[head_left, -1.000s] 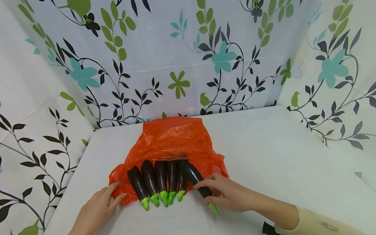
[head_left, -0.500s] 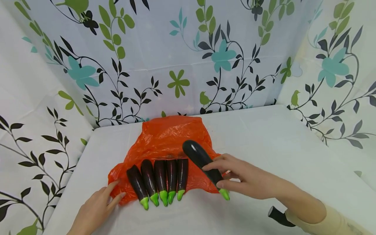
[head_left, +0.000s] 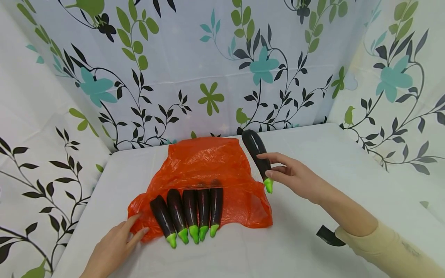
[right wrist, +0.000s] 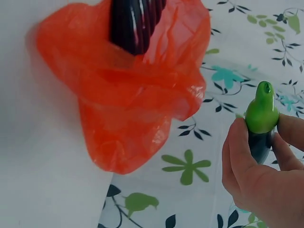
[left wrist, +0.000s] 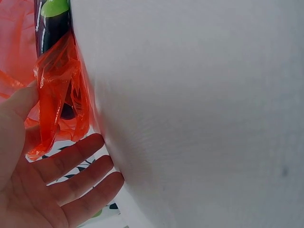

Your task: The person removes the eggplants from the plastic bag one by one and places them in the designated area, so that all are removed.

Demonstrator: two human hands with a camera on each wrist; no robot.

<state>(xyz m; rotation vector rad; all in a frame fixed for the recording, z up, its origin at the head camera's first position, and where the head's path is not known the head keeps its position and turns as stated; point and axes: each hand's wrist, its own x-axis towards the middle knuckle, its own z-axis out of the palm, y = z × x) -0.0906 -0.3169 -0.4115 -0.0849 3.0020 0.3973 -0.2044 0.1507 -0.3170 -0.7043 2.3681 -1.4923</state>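
Observation:
A dark purple eggplant (head_left: 255, 146) with a bright green stem end is held up by my right hand (head_left: 295, 175), beside the right edge of an orange plastic bag (head_left: 208, 160). In the right wrist view the thumb and fingers grip that eggplant near its green cap (right wrist: 262, 111). Several more eggplants (head_left: 190, 210) lie side by side in the bag's mouth, green ends toward me, their upper ends near or under the film. My left hand (head_left: 112, 245) pinches the bag's left corner between thumb and forefinger, the other fingers spread, as the left wrist view shows.
The bag lies on a white-covered table (head_left: 306, 154). Behind it hangs a white cloth (head_left: 167, 50) printed with leaves and flowers, which also runs along both sides. A black piece (head_left: 330, 236) sticks out by my right sleeve (head_left: 393, 247).
My right hand has lifted an eggplant from the right end of the row and carried it up and away to the right of the bag. The left hand stays at the bag's corner.

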